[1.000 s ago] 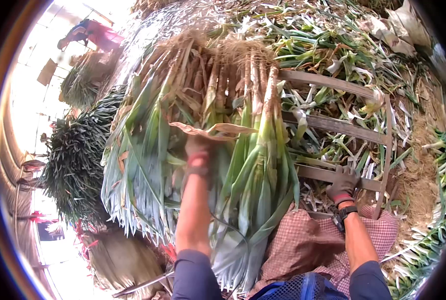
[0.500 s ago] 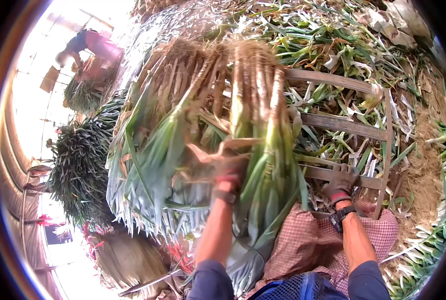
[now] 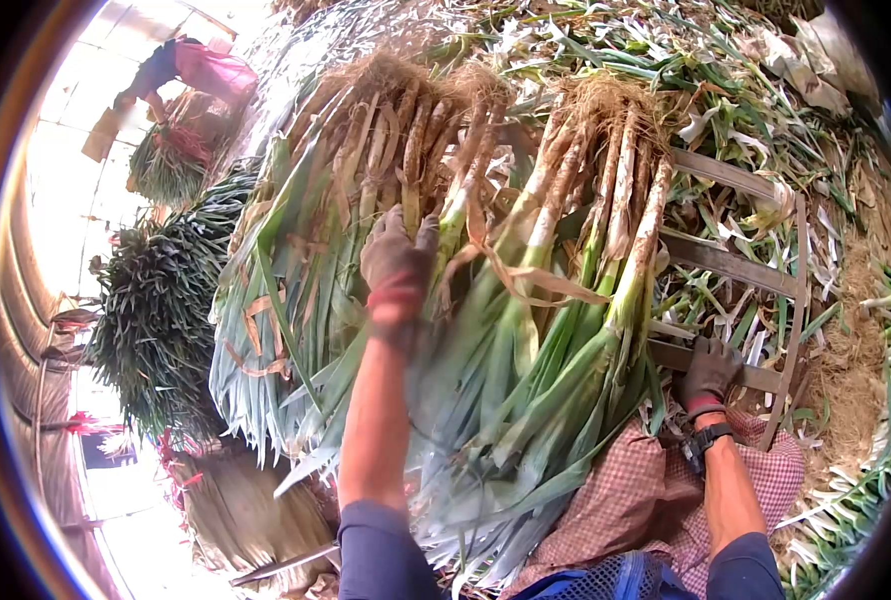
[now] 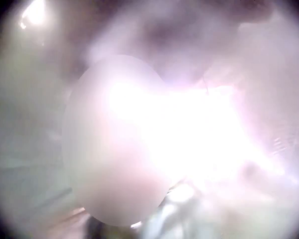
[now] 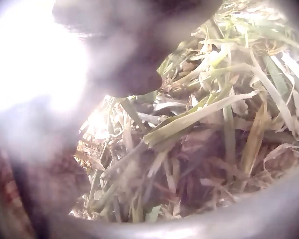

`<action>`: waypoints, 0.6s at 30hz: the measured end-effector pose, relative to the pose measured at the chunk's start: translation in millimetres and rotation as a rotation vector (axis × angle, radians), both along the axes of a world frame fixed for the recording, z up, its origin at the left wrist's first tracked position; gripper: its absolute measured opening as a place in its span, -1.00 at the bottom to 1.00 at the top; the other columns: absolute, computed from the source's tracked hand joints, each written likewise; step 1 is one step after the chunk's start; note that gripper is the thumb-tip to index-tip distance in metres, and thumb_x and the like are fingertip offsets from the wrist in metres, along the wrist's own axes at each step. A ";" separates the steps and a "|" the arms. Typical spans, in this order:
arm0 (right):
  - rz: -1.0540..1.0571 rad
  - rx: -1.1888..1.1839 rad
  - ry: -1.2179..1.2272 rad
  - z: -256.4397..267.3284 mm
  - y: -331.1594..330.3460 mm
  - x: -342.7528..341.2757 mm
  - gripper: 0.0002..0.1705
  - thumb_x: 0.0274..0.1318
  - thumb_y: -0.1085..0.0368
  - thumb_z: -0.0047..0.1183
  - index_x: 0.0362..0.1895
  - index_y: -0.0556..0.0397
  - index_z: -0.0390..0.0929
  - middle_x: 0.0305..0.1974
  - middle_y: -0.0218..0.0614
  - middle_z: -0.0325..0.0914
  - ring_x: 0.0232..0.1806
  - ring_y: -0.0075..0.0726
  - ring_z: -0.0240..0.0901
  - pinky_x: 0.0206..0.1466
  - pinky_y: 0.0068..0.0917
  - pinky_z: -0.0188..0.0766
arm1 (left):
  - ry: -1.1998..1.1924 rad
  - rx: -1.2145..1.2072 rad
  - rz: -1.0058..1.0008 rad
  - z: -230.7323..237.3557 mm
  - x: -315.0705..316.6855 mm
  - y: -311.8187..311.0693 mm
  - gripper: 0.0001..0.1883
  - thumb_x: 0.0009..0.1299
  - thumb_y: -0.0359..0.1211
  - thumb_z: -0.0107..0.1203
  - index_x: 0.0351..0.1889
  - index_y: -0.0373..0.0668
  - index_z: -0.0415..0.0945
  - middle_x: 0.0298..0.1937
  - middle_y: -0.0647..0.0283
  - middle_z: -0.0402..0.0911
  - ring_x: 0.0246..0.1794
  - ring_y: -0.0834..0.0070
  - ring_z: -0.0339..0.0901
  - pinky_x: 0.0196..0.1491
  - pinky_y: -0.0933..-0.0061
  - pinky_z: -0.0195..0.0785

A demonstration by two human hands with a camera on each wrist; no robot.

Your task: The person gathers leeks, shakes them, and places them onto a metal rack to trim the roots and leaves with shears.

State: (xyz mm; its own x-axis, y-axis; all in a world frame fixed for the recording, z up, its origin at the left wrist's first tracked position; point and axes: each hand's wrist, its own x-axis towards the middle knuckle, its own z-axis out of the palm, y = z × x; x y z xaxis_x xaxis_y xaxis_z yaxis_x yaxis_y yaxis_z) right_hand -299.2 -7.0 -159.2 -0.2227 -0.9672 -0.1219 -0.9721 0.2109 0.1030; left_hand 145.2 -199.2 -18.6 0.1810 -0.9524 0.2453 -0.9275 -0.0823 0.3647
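Observation:
Leeks with brown roots (image 3: 616, 100) lie in a thick layer over a wooden rack, their green leaves hanging toward the person. My left hand (image 3: 401, 265), in a grey glove with a red cuff, reaches over the leeks left of the middle. Its fingers are extended against the pale stalks (image 3: 411, 165), thumb apart. To its right several leeks (image 3: 556, 260) lie slanted, a dry tan leaf (image 3: 551, 285) across them. At the rack's lower slat (image 3: 761, 378), my gloved right hand (image 3: 711, 372) grips the wood. Glare and blur hide the left hand's work in its wrist view.
Loose leaf trimmings (image 5: 199, 119) are heaped beneath and behind the rack. A checked cloth (image 3: 656, 490) covers the near side. More leeks are stacked in a dark green pile (image 3: 166, 330) at left. Another person (image 3: 191, 75) bends at the far left.
Several leeks have shifted right over the rack, opening a gap among the stalks. My left hand first moved right, then back left and up the stalks. The right hand stays on the slat.

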 end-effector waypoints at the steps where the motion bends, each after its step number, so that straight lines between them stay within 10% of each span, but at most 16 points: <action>1: -0.013 -0.011 0.000 -11.8 1.0 -4.8 -0.69 0.18 0.34 0.10 0.03 -0.08 0.64 0.07 -0.20 0.61 0.24 -0.01 0.45 0.43 0.10 0.17 | -0.168 0.114 0.043 -18.1 13.0 -8.9 -0.33 0.57 0.11 0.06 0.36 -0.27 0.55 0.36 -0.09 0.60 0.39 0.01 0.52 0.45 0.13 0.33; 4: -0.025 -0.006 0.008 -12.9 0.1 -6.0 -0.66 0.15 0.33 0.13 0.04 -0.07 0.64 0.08 -0.21 0.61 0.25 0.00 0.44 0.44 0.11 0.16 | -0.358 0.195 0.155 -67.2 9.4 -13.4 -0.20 0.61 0.23 -0.14 0.50 -0.27 0.40 0.49 -0.14 0.46 0.55 -0.01 0.32 0.58 0.11 0.12; 8: -0.014 0.010 0.006 -12.4 1.8 -6.4 -0.62 0.13 0.33 0.16 0.07 -0.09 0.64 0.09 -0.22 0.60 0.26 0.00 0.44 0.46 0.10 0.15 | -0.112 0.344 0.227 -52.4 -4.4 -6.8 -0.18 0.59 0.23 -0.09 0.51 -0.29 0.37 0.46 -0.20 0.47 0.40 -0.15 0.48 0.42 0.02 0.35; 13: -0.015 0.024 0.013 -5.9 1.5 -2.1 -0.65 0.18 0.32 0.13 0.07 -0.11 0.65 0.08 -0.23 0.59 0.26 -0.03 0.43 0.45 0.10 0.16 | -0.032 0.489 0.241 -47.2 17.4 -25.4 -0.17 0.47 0.28 0.09 0.26 -0.37 0.54 0.02 -0.19 0.74 0.07 -0.17 0.67 0.14 -0.01 0.48; 18: -0.024 -0.032 0.042 -27.8 4.0 -11.9 -0.68 0.20 0.30 0.12 0.06 -0.11 0.65 0.04 -0.24 0.60 0.25 -0.05 0.44 0.44 0.08 0.18 | 0.217 0.628 -0.015 -20.0 -10.9 4.0 -0.30 0.46 0.25 0.09 0.12 -0.21 0.70 0.04 -0.13 0.76 0.10 -0.07 0.70 0.14 0.09 0.48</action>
